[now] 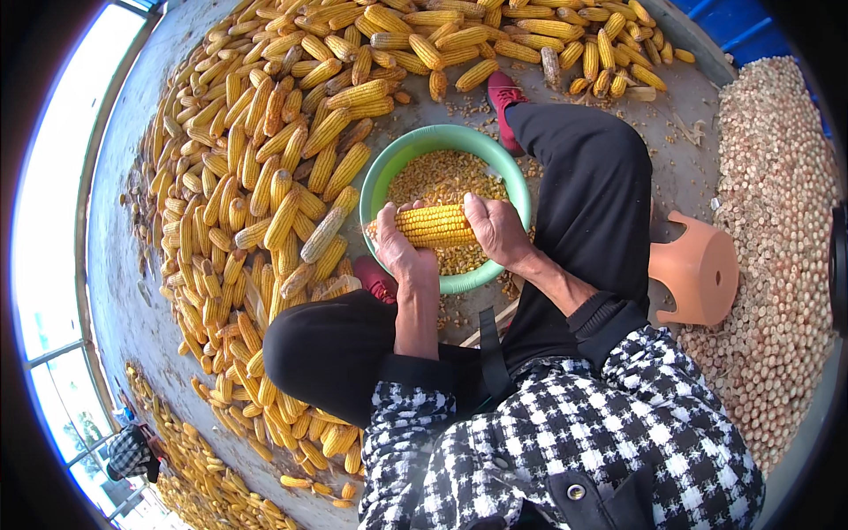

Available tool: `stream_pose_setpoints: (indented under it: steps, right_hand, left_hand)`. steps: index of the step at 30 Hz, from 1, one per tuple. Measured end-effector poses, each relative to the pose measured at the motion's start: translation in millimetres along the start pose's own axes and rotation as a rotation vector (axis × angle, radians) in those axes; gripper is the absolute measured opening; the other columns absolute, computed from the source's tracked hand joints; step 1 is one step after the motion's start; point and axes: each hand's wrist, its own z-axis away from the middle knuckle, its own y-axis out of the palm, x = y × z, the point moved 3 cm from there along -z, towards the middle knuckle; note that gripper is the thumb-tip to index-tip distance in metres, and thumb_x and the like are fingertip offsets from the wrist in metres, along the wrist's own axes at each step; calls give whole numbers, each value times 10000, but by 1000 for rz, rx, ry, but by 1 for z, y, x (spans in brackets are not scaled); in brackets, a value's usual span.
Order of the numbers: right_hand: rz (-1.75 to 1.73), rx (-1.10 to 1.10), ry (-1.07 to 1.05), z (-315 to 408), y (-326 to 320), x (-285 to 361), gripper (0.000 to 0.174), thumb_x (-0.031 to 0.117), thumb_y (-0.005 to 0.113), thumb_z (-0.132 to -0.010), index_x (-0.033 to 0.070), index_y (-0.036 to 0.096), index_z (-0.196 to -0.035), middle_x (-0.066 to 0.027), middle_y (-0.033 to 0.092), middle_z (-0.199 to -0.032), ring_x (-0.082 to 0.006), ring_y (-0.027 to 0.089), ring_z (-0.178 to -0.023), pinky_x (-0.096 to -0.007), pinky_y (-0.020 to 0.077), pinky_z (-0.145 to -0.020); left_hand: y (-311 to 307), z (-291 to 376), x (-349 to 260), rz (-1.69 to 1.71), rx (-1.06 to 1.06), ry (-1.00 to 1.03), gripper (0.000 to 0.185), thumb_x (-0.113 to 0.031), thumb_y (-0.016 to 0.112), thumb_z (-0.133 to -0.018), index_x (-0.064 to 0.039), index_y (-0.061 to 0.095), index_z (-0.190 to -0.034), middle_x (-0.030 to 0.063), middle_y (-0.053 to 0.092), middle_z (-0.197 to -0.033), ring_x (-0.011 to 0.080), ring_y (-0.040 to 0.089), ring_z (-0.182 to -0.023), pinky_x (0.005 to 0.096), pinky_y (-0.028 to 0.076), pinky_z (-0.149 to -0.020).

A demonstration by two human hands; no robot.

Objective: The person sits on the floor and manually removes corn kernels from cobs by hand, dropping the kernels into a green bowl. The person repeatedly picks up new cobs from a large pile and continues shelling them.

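Both of my hands grip one yellow ear of dried corn (434,226), held level over a green plastic basin (445,286). My left hand (401,245) wraps the ear's left end, where a pale tip sticks out past the fingers. Around the other end closes my right hand (495,228), its thumb lying on top of the ear. Rows of kernels look full along the part between the hands. Below, loose corn kernels (444,173) cover the basin's bottom. The basin stands on the floor between my red shoes.
A large heap of corn ears (265,192) spreads at the left and far side. On the right, an orange plastic stool (702,275) stands beside a stacked pile of bare cobs (768,218). Stray kernels dot the concrete floor (689,99). Another person (129,452) is at far lower left.
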Motion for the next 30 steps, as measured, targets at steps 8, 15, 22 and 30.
stream_pose_setpoints:
  steps: [8,15,22,30]
  right_hand:
    - [-517,223,690,4,11,-29,477,452,423,-970,29,582,-819,-26,486,-591,-114,440,-374,-258,355,-294]
    - [-563,298,683,4,8,-1,702,697,404,-916,25,608,-903,-31,556,-636,-105,480,-415,-243,415,-345]
    - [-89,79,-10,4,5,6,449,414,500,-979,-13,598,-882,-194,589,-665,-323,607,-610,-413,453,-600]
    - [-371,-13,475,3,22,-38,451,396,457,-969,23,603,-763,-76,533,-577,-192,524,-516,-386,399,-478]
  left_hand:
    - [33,24,-11,-280,369,174,82,-100,556,-911,-72,503,-967,132,633,-794,277,656,-780,432,546,-795]
    - [9,-2,-14,-14,140,-6,108,-130,531,-916,-38,516,-863,84,556,-743,251,586,-729,455,536,-799]
    - [-2,-7,-7,67,48,-48,117,-117,516,-908,-26,508,-835,82,548,-735,258,580,-720,478,532,-798]
    - [21,13,-10,-84,245,108,90,-73,538,-899,-59,531,-811,75,547,-719,229,572,-680,447,539,-746]
